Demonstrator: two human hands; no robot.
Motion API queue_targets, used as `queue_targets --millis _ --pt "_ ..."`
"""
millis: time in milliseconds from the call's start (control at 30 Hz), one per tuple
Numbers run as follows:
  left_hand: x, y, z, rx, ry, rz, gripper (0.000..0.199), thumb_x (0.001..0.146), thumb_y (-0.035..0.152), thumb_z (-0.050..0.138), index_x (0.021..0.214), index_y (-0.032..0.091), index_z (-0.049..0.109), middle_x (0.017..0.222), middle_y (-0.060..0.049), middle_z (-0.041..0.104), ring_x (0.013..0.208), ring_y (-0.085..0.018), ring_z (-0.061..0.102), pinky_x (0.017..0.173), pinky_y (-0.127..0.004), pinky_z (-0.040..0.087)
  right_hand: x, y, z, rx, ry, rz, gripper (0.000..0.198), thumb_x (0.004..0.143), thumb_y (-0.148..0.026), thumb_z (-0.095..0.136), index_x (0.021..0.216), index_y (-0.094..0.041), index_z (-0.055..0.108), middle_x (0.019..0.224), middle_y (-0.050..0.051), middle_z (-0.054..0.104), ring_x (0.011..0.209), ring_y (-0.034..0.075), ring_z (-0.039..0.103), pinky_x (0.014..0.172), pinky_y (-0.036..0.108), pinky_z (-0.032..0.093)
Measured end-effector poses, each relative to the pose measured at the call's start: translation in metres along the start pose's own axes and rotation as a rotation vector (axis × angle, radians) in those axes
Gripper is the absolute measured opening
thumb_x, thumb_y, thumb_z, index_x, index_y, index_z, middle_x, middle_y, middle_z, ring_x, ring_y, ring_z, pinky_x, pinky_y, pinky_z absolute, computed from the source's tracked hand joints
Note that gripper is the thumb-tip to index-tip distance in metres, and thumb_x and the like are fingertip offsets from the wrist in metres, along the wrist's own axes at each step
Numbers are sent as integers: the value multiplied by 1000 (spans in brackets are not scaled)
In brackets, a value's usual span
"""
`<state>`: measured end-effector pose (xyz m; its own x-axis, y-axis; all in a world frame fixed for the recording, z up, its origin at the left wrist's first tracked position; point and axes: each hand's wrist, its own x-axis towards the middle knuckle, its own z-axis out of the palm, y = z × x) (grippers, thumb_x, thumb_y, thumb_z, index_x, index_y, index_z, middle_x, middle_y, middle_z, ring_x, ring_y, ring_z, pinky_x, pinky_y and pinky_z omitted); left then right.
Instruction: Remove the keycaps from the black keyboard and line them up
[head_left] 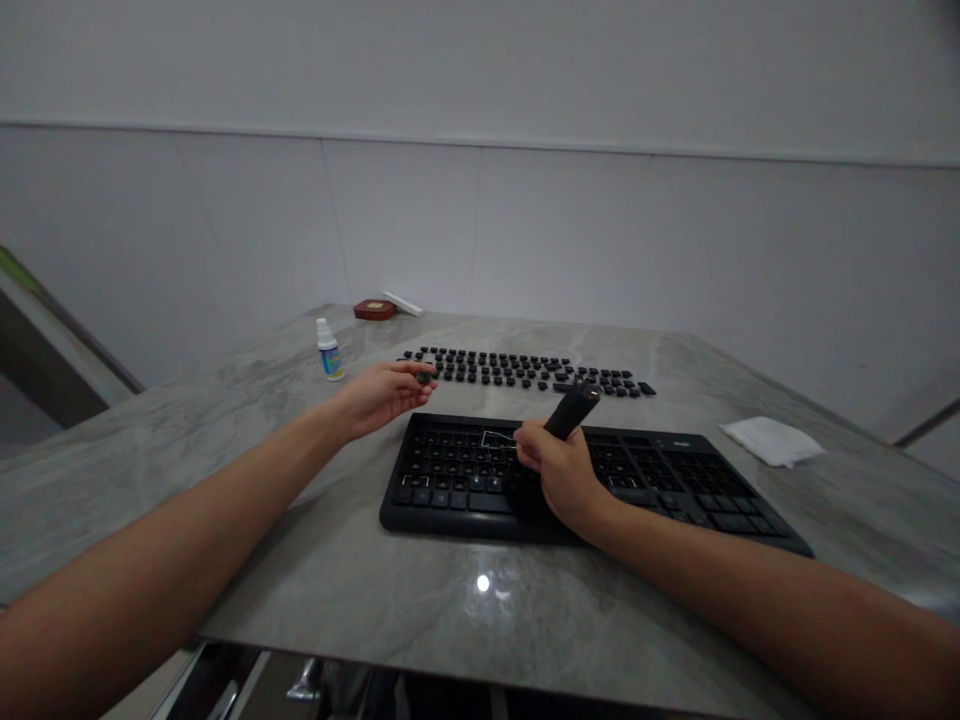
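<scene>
A black keyboard (450, 520) lies before me, many of its keycaps off in the upper rows while the bottom row still carries some. My right hand (566, 475) is wrapped round the thick black handle of a keycap puller (574, 408) above the keyboard. The puller's thin wire end (496, 437) points left over the upper key rows. Beyond the keyboard's left corner, my left hand (386, 393) pinches a small dark keycap (426, 378) between thumb and fingers. Just past it, loose black keycaps (517, 370) are laid out in rows on the table.
The grey marble-patterned table (360, 590) meets a pale wall. To the left stands a small white bottle (330, 355) with a blue label. Farther back are a reddish-brown box (374, 310) and a white flat item (403, 303). A folded white cloth or tissue (772, 440) lies right of the keyboard.
</scene>
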<state>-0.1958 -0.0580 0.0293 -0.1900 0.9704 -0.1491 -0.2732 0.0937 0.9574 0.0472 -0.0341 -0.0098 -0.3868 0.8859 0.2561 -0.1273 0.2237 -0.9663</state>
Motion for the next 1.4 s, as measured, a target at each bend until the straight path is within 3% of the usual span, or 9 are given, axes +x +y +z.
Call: queue_targets --millis 167,300,433,500,600,733,900,1233,1400 --pt "12 5 -18 81 127 37 24 75 -7 51 86 8 66 87 -13 68 82 -15 65 80 -26 56 1 3 0 -5 -1 -8 32 68 -21 53 42 -20 34 43 -6 30 44 7 25 46 26 18" --pt "18 -2 -24 345 207 187 21 78 5 61 98 8 66 79 -10 69 77 -16 67 78 -30 55 1 0 0 -9 -13 -3 32 68 -21 53 42 -20 33 43 -7 28 44 7 23 46 26 17" --pt "24 -13 -25 869 80 395 28 78 17 66 106 14 69 80 -5 69 68 -15 62 74 -31 51 -1 -5 1 -38 -11 8 32 67 -23 52 42 -21 31 42 -7 28 44 7 23 46 26 17" --pt "26 -17 -24 1121 -21 530 26 78 19 66 103 19 70 88 -4 70 75 -16 61 79 -32 47 -3 -8 1 -60 -18 7 32 66 -24 51 42 -22 30 42 -7 28 45 7 23 46 26 18" --pt "31 -22 -24 1298 -94 622 18 79 22 67 96 19 71 91 -4 68 88 -20 57 87 -34 43 -4 -11 2 -86 -23 3 32 65 -26 51 41 -22 30 41 -6 28 44 7 23 47 26 18" --pt "38 -26 -29 1377 -25 625 11 79 26 67 85 19 72 82 -5 60 92 -23 53 85 -34 42 -4 -12 3 -96 -12 5 32 65 -27 51 41 -22 30 41 -6 29 44 8 24 46 26 18" --pt "43 -29 -37 1386 32 633 14 80 28 65 90 21 73 82 -6 59 95 -25 50 85 -34 41 -4 -12 4 -89 -7 5 33 65 -26 52 41 -21 31 41 -6 30 44 8 24 46 26 19" --pt "44 -27 -36 1484 40 668 20 83 31 63 96 22 75 101 -7 69 97 -25 50 95 -38 35 -5 -14 3 -111 -33 0 32 65 -27 50 41 -22 30 41 -6 29 44 8 25 47 26 20" --pt "47 -31 -39 1494 162 647 21 81 33 66 96 23 77 111 -9 62 108 -27 46 102 -41 31 -4 -14 3 -115 -48 -1 32 66 -27 50 41 -22 31 41 -6 29 44 8 24 46 26 19"
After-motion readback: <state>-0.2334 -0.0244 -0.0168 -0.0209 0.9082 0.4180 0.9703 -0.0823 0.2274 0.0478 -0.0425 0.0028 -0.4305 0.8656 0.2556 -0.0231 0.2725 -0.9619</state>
